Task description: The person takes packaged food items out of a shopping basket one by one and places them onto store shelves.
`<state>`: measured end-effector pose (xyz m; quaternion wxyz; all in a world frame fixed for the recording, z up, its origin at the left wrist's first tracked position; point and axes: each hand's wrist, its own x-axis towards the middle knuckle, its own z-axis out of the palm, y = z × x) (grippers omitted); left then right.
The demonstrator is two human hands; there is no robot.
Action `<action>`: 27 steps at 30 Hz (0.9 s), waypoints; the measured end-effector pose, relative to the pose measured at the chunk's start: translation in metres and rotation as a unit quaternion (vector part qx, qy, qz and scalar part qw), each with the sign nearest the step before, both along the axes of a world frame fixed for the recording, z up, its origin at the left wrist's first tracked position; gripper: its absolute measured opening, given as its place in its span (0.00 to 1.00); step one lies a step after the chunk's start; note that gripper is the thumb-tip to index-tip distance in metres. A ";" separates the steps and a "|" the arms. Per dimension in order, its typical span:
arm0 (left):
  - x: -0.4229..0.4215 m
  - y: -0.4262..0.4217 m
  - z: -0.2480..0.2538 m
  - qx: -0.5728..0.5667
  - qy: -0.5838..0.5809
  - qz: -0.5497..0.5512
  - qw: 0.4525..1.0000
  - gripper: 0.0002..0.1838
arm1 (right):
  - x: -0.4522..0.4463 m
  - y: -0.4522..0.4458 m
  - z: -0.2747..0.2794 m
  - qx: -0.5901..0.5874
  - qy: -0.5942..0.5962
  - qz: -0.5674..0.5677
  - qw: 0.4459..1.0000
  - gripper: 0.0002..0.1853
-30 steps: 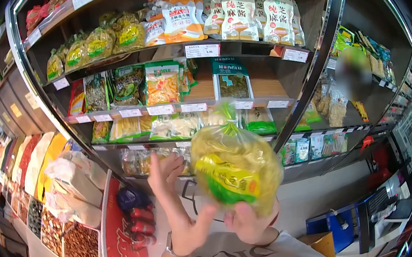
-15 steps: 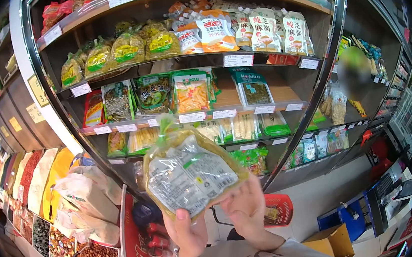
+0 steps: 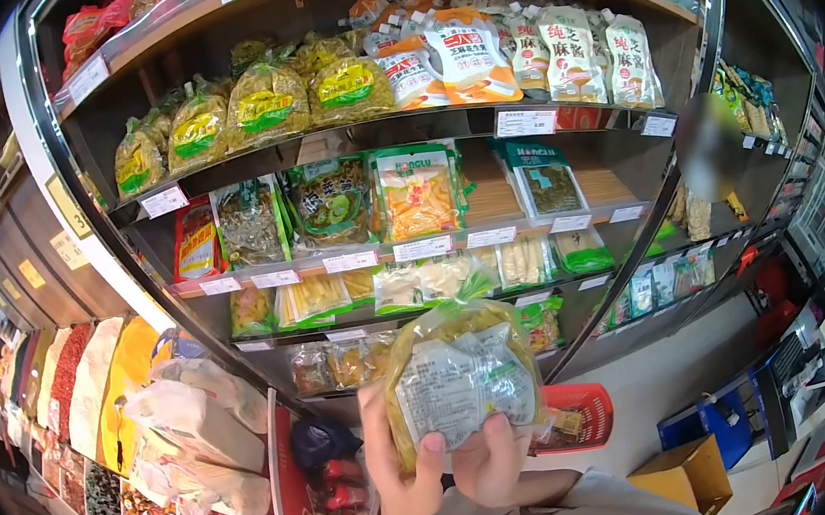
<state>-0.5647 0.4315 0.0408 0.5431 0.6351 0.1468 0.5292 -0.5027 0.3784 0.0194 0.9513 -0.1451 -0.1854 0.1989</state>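
Against grocery shelving, my feed shows left hand and right hand half-curled, grasping a rounded, crinkly plastic food bag.

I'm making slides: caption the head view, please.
Left hand and right hand hold a green-tied food bag before grocery shelves.

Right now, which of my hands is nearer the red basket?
Right. Your right hand, holding the bag, appears just left of the red basket; your left hand, at the bag's left side, is farther left.
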 end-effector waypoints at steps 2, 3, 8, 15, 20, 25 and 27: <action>0.015 0.020 0.012 0.046 0.008 0.049 0.998 0.42 | 0.005 0.015 0.000 -0.029 -0.057 -0.030 0.998 0.29; 0.021 0.032 0.019 0.094 0.012 0.100 0.991 0.43 | 0.010 0.024 0.001 -0.056 -0.116 -0.060 0.990 0.29; -0.002 0.086 0.067 0.383 0.244 -0.093 0.886 0.57 | 0.049 0.068 0.001 -0.178 -0.395 -0.216 0.875 0.27; 0.036 0.129 0.038 -0.020 -0.037 -0.070 0.997 0.35 | 0.078 0.119 0.044 -0.246 -0.610 -0.284 0.697 0.26; 0.053 0.190 0.069 -0.050 -0.126 -0.159 0.978 0.33 | 0.115 0.144 0.078 -0.235 -0.615 -0.389 0.644 0.32; 0.067 0.213 0.094 0.078 -0.132 -0.095 0.984 0.31 | 0.136 0.173 0.084 -0.208 -0.586 -0.324 0.713 0.32; 0.068 0.220 0.103 0.151 -0.091 -0.071 0.982 0.28 | 0.143 0.177 0.094 -0.203 -0.604 -0.343 0.691 0.31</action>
